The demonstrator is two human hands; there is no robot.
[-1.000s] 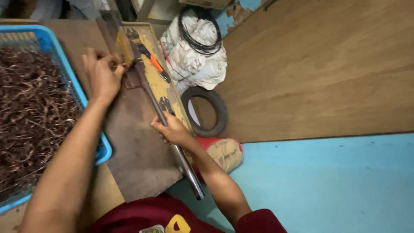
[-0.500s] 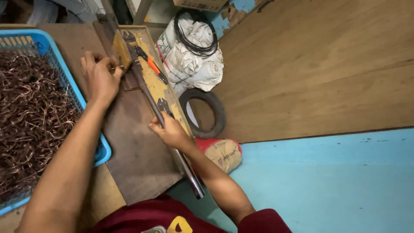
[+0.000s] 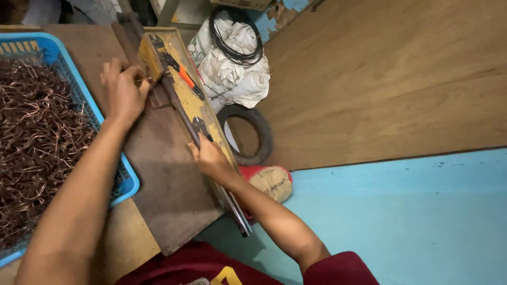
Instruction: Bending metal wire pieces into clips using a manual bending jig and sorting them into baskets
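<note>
Lever bar lies along the yellow board on the dark bench; from the head view I note my right hand wrapped shut around it mid-length, my left hand pinching something small at its head, beside the blue basket of copper wire.

A long dark metal lever lies slanted from eleven to five o'clock on a yellow board
</note>
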